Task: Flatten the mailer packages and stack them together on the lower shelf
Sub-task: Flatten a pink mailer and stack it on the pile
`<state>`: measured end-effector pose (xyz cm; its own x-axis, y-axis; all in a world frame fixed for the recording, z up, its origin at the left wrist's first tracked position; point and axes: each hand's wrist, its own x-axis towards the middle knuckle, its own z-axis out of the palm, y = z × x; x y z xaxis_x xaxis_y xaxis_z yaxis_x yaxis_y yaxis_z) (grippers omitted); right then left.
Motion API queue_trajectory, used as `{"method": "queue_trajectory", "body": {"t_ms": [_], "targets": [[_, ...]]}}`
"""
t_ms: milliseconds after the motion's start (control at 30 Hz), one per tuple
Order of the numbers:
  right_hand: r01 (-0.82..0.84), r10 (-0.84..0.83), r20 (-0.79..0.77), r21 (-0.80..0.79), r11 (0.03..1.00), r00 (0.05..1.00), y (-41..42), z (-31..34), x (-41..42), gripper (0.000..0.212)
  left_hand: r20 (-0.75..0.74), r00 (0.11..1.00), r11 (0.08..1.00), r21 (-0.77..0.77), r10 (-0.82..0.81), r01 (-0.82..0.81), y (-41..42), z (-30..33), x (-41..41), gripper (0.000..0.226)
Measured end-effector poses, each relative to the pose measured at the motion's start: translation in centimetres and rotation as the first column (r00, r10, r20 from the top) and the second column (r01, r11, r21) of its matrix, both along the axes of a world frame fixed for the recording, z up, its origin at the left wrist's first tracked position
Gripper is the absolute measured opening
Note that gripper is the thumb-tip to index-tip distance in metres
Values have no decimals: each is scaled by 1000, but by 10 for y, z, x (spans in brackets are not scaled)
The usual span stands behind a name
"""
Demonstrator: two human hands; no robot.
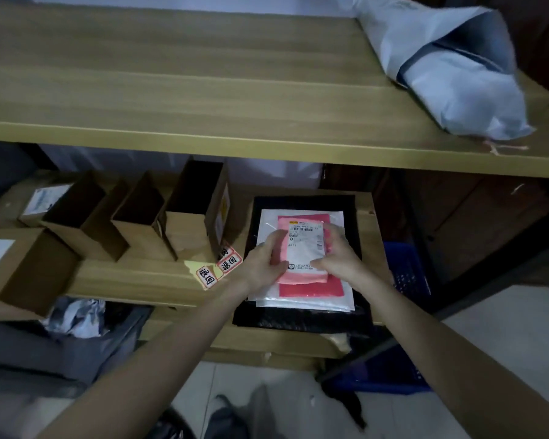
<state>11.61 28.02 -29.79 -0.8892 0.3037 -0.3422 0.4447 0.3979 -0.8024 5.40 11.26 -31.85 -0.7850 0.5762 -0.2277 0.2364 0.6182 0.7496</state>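
Cardboard boxes stood open along the lower shelf, left of the stack, and their insides were too dark to show any contents; one larger box at the far left was cut off by the frame edge. On the right part of that shelf lay the stack of mailers: a black mailer at the bottom, a white mailer on it, a red mailer over that, and a pink mailer with a white shipping label on top. The left hand pressed on the pink mailer's left edge with fingers together and curled over it, while the right hand held its right edge, thumb lying across the label and fingers closed around the side; how far those fingers wrapped underneath could not be seen. Label print was too blurred to read. Red-bordered stickers lay on the shelf just beside the left wrist. On the upper shelf, at the right end, a grey-blue mailer lay puffed and creased, its top cut off by the frame. Crumpled grey plastic sat below the lower shelf at left, and a blue crate showed dimly at right, partly hidden by the right forearm.
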Motion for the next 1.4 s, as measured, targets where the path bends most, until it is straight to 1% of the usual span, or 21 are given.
{"method": "queue_trajectory", "body": {"t_ms": [33, 67, 100, 133, 167, 200, 233, 267, 300, 367, 433, 533, 667, 767, 867, 967, 1100, 1200, 1300, 1400], "targets": [[-30, 29, 16, 58, 998, 999, -1, -4, 0, 82, -26, 999, 998, -56, -39, 37, 0, -6, -1, 70], [-64, 60, 34, 121, 991, 998, -1, -7, 1, 78, -63, 994, 986, -149, -87, 77, -1, -10, -1, 72], [-106, 99, 44, 215, 971, 994, -1, -11, 2, 74, -130, 981, 958, -269, -142, 103, 0, -13, 0, 73], [-157, 142, 67, 344, 926, 988, 0, -15, 3, 71, -215, 955, 917, -385, -204, 109, 0, -14, 1, 74], [-217, 192, 102, 471, 855, 976, 0, -18, 5, 70, -301, 915, 879, -466, -267, 103, 1, -15, 1, 74], [-282, 241, 147, 561, 778, 959, 1, -21, 6, 70, -364, 874, 854, -509, -322, 103, 1, -14, 0, 75], [-332, 276, 187, 603, 726, 943, 2, -22, 7, 70, -389, 844, 838, -531, -369, 121, 0, -16, -2, 75], [-366, 292, 222, 611, 702, 930, 3, -22, 6, 70, -376, 833, 821, -550, -406, 152, 0, -17, -5, 76], [-388, 303, 242, 613, 689, 922, 3, -22, 5, 70, -338, 840, 806, -564, -426, 181, -1, -19, -9, 76], [-411, 312, 268, 618, 671, 911, 4, -21, 4, 69, -243, 869, 774, -595, -430, 216, 0, -21, -15, 77], [-427, 319, 284, 612, 666, 904, 5, -20, 2, 70, -190, 885, 753, -616, -424, 229, 3, -20, -17, 78], [-443, 329, 298, 582, 682, 896, 8, -15, 0, 76, -187, 894, 772, -594, -408, 228, 3, -16, -18, 81], [-424, 346, 246, 587, 690, 905, 14, -4, 6, 86, -309, 860, 828, -523, -407, 203, -9, 1, -16, 83], [-390, 364, 178, 628, 674, 914, 17, 12, 13, 85, -362, 837, 835, -518, -411, 185, -20, 22, -15, 88], [-369, 389, 131, 680, 634, 912, 16, 35, 20, 82, -435, 802, 851, -499, -409, 164, -32, 47, -13, 86], [-362, 423, 77, 667, 652, 903, 9, 62, 29, 77, -513, 756, 870, -471, -407, 148, -44, 70, -6, 81], [-390, 504, 34, 680, 622, 863, -12, 106, 49, 69, -610, 699, 907, -400, -373, 135, -61, 104, 15, 77], [-377, 563, -45, 697, 610, 825, -29, 141, 69, 62, -687, 635, 926, -351, -353, 136, -80, 129, 38, 72], [-359, 610, -123, 711, 605, 783, -45, 176, 90, 51, -752, 580, 950, -241, -312, 198, -103, 160, 59, 60], [-344, 651, -223, 702, 624, 726, -65, 211, 106, 40, -823, 493, 947, -154, -281, 282, -128, 195, 74, 44]]}}
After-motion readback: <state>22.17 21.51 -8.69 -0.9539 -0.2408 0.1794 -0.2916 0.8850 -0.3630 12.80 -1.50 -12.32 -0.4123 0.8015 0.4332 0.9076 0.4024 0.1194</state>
